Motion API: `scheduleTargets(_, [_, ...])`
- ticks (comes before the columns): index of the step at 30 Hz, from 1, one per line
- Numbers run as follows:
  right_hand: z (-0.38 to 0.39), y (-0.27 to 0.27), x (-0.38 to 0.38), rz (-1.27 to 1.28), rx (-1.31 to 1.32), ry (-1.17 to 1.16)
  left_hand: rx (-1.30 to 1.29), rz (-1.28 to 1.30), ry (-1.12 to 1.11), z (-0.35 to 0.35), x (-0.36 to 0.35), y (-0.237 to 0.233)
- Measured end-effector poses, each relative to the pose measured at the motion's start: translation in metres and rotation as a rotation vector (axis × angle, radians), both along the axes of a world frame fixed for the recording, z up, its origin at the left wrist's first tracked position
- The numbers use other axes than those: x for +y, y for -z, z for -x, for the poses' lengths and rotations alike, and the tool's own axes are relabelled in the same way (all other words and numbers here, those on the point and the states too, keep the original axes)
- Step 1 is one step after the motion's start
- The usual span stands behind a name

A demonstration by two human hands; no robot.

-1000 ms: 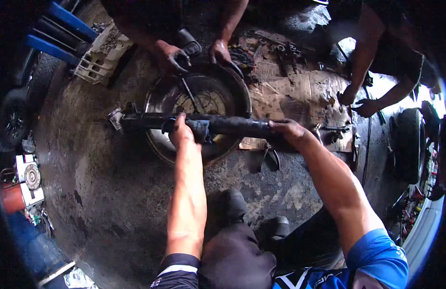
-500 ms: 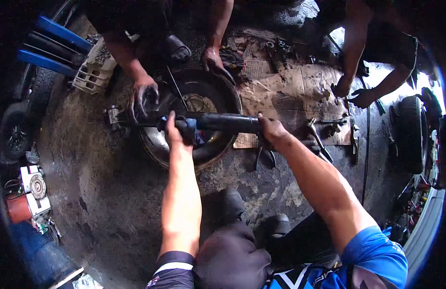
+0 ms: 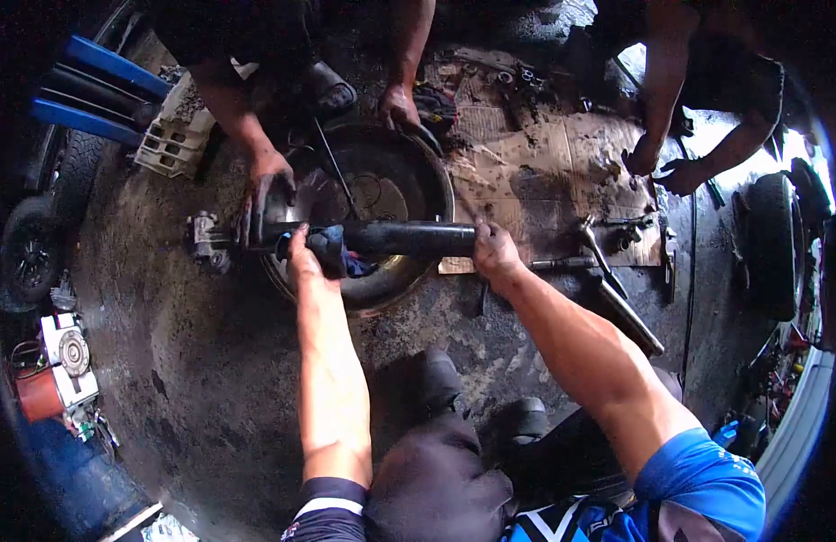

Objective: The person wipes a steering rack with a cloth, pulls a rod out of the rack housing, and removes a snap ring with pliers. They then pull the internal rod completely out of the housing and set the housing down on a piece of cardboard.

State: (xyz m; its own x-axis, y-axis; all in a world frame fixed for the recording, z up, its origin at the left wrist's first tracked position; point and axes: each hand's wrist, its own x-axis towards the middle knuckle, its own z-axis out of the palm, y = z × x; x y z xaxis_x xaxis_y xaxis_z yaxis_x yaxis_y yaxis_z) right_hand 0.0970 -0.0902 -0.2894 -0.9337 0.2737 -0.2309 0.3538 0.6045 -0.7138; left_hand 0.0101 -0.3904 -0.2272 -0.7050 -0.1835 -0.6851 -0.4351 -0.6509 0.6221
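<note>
A long black cylinder (image 3: 409, 238) lies level across the front of a round dark pan (image 3: 418, 181). My left hand (image 3: 311, 253) is closed around its left part, with a dark blue cloth (image 3: 332, 251) between palm and metal. Around the cylinder's right end my right hand (image 3: 496, 248) is wrapped. A metal fitting (image 3: 208, 242) forms the far left end. Beside that end, a co-worker's blackened hand (image 3: 270, 185) touches or nearly touches the cylinder. The co-worker's other hand (image 3: 400, 108) rests at the pan's back rim.
Greasy cardboard (image 3: 562, 154) holds several tools and parts, including a hammer-like tool (image 3: 601, 257). Another person's hands (image 3: 680, 176) are at its right edge. A metal block (image 3: 176, 131) lies at the back left, a tyre (image 3: 772, 248) stands right, and a metal tube (image 3: 630, 316) lies near my right forearm.
Both my hands and the cylinder have shifted slightly left. The metal tube beside my right forearm now shows more fully. The co-worker's left-side hand has moved a little.
</note>
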Motion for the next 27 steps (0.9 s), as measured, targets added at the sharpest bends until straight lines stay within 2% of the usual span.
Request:
scheduleTargets(1, [0.003,-0.015,-0.01,0.334,-0.077,0.234,-0.025,-0.04,0.01,-0.002,-0.002,-0.007])
scheduleTargets(2, [0.011,-0.032,-0.018,0.336,-0.077,0.231,-0.025,-0.038,0.007,-0.001,-0.003,-0.009])
scheduleTargets(4, [0.019,-0.046,-0.025,0.098,-0.131,0.199,-0.026,-0.042,-0.079,-0.001,-0.011,-0.003])
scheduleTargets(5, [0.021,-0.052,-0.029,0.166,-0.01,0.188,0.023,-0.022,0.04,-0.005,-0.02,-0.003])
scheduleTargets(6, [0.023,-0.052,-0.029,0.162,-0.011,0.183,0.022,-0.025,0.034,-0.005,-0.018,-0.004])
scheduleTargets(8, [0.031,-0.053,-0.027,0.327,-0.117,0.199,-0.026,0.02,-0.051,0.003,-0.013,-0.006])
scheduleTargets(9, [0.034,-0.023,-0.023,0.371,-0.079,0.237,0.002,0.001,-0.064,0.009,-0.017,0.009])
scheduleTargets(10, [0.03,-0.011,-0.017,0.364,-0.083,0.226,-0.084,0.076,-0.071,0.007,-0.007,-0.008])
scheduleTargets(12, [0.022,-0.001,-0.009,-0.031,0.029,-0.138,-0.114,0.062,-0.103,0.012,-0.01,0.01])
scheduleTargets(13, [0.025,-0.018,-0.015,-0.03,0.029,-0.143,-0.115,0.062,-0.107,0.012,-0.006,0.0])
scheduleTargets(15, [0.029,-0.047,-0.025,0.58,-0.266,0.324,-0.185,0.066,-0.16,0.01,0.004,-0.017])
scheduleTargets(16, [0.029,-0.029,-0.022,0.581,-0.264,0.326,-0.184,0.067,-0.157,0.01,0.004,-0.017])
scheduleTargets(18, [0.031,0.002,-0.018,0.381,-0.142,0.247,-0.115,0.024,-0.078,0.009,0.002,-0.013])
scheduleTargets(20, [0.028,-0.001,-0.013,0.321,-0.208,0.217,-0.134,0.061,-0.143,0.017,-0.003,0.011])
scheduleTargets(22, [0.027,-0.011,-0.013,-0.197,0.009,-0.089,-0.17,0.162,-0.155,0.016,-0.002,0.004])
scheduleTargets(23, [0.028,-0.018,-0.008,-0.46,-0.193,-0.29,-0.136,0.137,-0.143,0.017,0.0,-0.001])
scheduleTargets(24, [0.028,-0.006,0.0,-0.463,-0.193,-0.288,-0.135,0.134,-0.142,0.017,0.003,-0.009])
scheduleTargets(26, [0.028,0.027,0.022,0.094,-0.051,0.091,-0.275,0.253,-0.093,0.017,0.009,-0.026])
scheduleTargets(27, [0.017,-0.048,0.011,0.274,-0.102,0.21,-0.273,0.249,-0.091,0.017,0.01,-0.025])
